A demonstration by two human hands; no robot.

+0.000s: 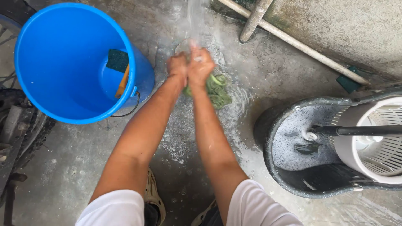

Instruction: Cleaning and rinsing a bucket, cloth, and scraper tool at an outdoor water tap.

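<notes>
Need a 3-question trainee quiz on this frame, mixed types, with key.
1. True or false: both hands grip the green cloth under running water.
2. What lies inside the blue bucket? A) a dark green sponge B) a red cup C) nothing
3. Fill in: the grey mop bucket with the white spinner basket stands on the person's ____ side.

Key: 1 true; 2 A, the sponge lies beside an orange-handled tool; 3 right.

Blue bucket (pixel 54 62), seemingly green cloth (pixel 216 90)
</notes>
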